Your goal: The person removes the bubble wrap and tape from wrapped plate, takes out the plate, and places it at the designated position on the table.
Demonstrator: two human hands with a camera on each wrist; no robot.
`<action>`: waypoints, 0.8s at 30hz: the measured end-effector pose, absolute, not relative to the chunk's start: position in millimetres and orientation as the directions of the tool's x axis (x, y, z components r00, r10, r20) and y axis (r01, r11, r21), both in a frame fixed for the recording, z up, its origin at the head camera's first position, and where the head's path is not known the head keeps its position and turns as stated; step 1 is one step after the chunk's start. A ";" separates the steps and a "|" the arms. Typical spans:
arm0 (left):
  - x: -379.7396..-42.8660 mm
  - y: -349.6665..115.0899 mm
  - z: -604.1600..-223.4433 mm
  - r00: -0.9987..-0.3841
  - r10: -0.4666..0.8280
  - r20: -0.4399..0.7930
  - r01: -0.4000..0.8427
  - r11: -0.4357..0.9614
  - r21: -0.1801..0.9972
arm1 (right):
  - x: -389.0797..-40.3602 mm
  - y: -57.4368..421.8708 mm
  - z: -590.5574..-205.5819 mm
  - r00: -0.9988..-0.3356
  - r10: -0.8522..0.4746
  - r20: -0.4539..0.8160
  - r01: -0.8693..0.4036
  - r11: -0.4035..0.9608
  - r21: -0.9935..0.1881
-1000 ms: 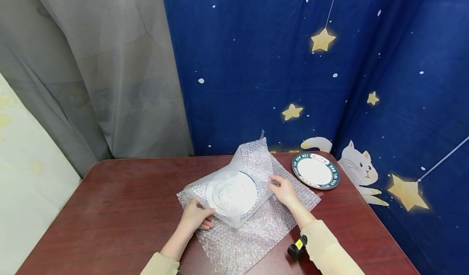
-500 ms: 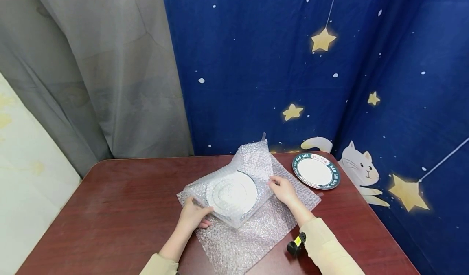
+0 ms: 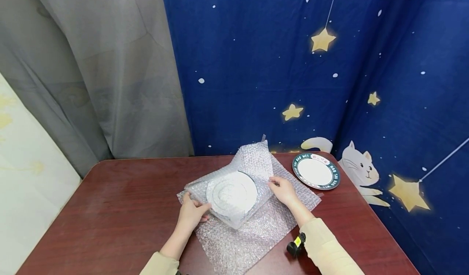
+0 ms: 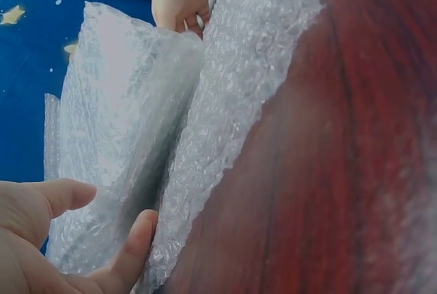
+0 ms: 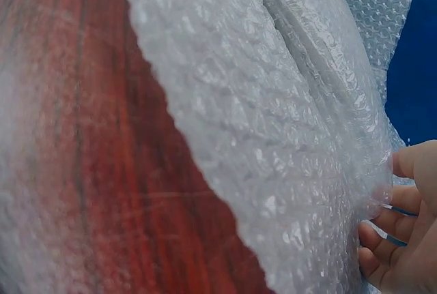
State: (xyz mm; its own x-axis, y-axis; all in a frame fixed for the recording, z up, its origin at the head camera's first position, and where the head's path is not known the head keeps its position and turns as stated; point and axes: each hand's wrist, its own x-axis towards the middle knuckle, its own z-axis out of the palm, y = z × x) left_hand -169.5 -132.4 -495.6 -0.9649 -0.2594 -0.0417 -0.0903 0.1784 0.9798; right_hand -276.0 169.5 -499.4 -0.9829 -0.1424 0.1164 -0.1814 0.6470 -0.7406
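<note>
Right hand [image 3: 283,191] pinches bubble wrap [image 3: 256,157]; covered plate [image 3: 232,193] lies left.

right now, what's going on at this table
A plate lies under a bubble wrap flap, showing through it. A person's right hand pinches the flap's right edge, while the left hand touches the wrap at its left side. A bubble wrap sheet spreads beneath on the table. A second plate, dark-rimmed, lies unwrapped at the far right.

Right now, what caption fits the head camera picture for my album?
Left hand and right hand touch bubble wrap covering one plate, with a bare plate to the right.
</note>
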 end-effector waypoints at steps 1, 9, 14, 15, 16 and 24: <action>-170.4 -132.8 -495.1 -0.965 -0.260 -0.039 -0.088 0.178 0.980 | -276.2 169.5 -499.4 -0.983 -0.144 0.116 -0.182 0.646 -0.742; -180.9 -139.4 -499.7 -0.962 -0.272 -0.007 -0.056 0.173 0.983 | -276.8 169.1 -501.0 -0.984 -0.144 0.109 -0.176 0.631 -0.756; -184.5 -143.4 -502.4 -0.963 -0.268 0.008 -0.037 0.163 0.986 | -276.2 168.2 -502.1 -0.985 -0.138 0.099 -0.164 0.623 -0.765; -185.1 -144.0 -502.6 -0.964 -0.266 0.013 -0.032 0.163 0.986 | -276.1 168.2 -502.3 -0.986 -0.136 0.099 -0.163 0.622 -0.766; -185.4 -144.4 -502.5 -0.964 -0.266 0.018 -0.028 0.168 0.985 | -275.9 168.1 -502.4 -0.986 -0.135 0.099 -0.162 0.623 -0.765; -187.5 -149.4 -501.0 -0.960 -0.276 0.054 -0.008 0.218 0.976 | -274.3 168.2 -501.3 -0.984 -0.139 0.114 -0.177 0.629 -0.757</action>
